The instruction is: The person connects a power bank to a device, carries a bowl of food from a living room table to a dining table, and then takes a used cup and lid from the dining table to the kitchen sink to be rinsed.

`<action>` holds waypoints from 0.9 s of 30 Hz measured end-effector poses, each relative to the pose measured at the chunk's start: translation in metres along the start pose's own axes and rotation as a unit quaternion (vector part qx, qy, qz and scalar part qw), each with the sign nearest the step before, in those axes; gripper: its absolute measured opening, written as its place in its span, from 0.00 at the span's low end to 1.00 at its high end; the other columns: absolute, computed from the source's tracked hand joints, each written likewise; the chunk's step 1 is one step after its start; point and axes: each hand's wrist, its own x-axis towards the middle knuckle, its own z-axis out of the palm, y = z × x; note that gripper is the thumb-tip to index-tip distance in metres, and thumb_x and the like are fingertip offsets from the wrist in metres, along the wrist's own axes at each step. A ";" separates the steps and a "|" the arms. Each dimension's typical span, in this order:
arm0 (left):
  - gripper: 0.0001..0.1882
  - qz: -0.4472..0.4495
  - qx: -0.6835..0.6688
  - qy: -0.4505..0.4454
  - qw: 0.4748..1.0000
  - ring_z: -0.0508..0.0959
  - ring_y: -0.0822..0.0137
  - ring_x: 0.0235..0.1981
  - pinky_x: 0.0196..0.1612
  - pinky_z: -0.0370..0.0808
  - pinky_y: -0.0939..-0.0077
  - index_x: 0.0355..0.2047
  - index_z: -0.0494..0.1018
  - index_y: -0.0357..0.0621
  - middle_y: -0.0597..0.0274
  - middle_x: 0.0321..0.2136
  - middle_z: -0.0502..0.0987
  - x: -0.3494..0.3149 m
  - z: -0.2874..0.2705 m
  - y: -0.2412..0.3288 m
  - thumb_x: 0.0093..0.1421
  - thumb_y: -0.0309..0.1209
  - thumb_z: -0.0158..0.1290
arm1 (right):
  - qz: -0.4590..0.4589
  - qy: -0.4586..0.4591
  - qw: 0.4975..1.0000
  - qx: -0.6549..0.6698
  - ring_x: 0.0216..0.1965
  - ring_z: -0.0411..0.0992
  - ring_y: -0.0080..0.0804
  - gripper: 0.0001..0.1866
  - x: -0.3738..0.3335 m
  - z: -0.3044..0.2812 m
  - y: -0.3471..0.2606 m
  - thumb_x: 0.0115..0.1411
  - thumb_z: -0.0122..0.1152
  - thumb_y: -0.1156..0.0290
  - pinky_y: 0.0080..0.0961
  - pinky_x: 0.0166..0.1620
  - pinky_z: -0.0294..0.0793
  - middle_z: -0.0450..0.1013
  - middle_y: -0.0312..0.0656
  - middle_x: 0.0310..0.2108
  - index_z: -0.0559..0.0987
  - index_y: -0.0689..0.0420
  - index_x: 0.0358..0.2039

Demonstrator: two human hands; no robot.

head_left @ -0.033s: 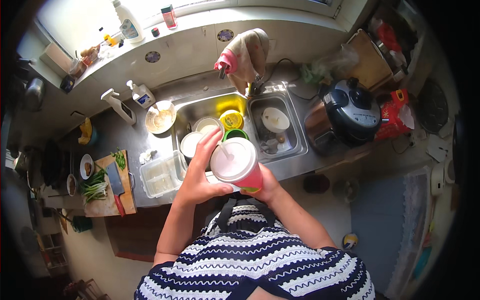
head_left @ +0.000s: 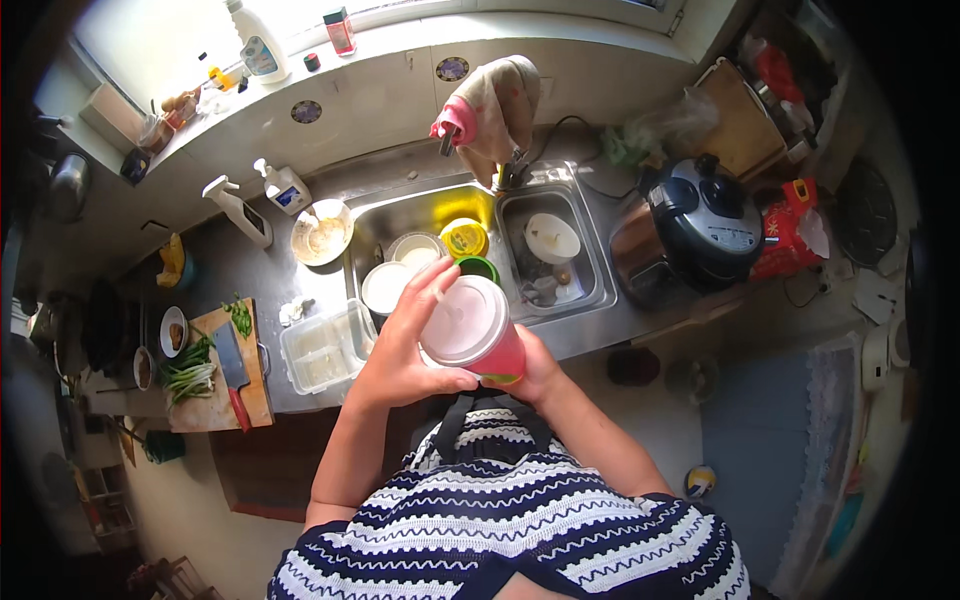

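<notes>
A pink lidded cup (head_left: 507, 357) with a pale translucent lid (head_left: 464, 318) is held tilted in front of my chest, over the sink's near edge. My right hand (head_left: 537, 368) grips its right side and lower part; some of those fingers are hidden behind the cup. My left hand (head_left: 408, 345) is closed round the lid's left rim, with fingers on the far side and the thumb along the near side. Behind the cup, the steel sink (head_left: 375, 217) holds stacked white bowls (head_left: 385, 287), a yellow container (head_left: 463, 238), and a green-rimmed one (head_left: 480, 268).
A clear plastic box (head_left: 318, 357) stands at the counter's front edge, left of my left hand. Further left, a cutting board (head_left: 255, 402) bears a cleaver (head_left: 231, 358) and green onions (head_left: 193, 378). A pressure cooker (head_left: 700, 225) stands right of the sink, with a white bowl (head_left: 552, 239) in the right basin.
The fingers of my left hand have shifted slightly down and closer over the lid's rim. The pale strip on top of the lid shows less now. The cup stays nearly in place.
</notes>
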 end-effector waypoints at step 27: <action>0.39 -0.100 -0.336 -0.111 0.930 0.73 0.65 0.41 0.47 0.69 0.70 0.47 0.66 0.34 0.57 0.40 0.73 -0.020 0.159 0.001 0.37 0.36 0.70 | -0.115 -0.024 0.993 -0.011 0.45 0.70 0.29 0.24 -0.094 -0.067 0.029 0.59 0.47 0.49 0.32 0.41 0.73 0.70 0.38 0.45 0.70 0.53 0.48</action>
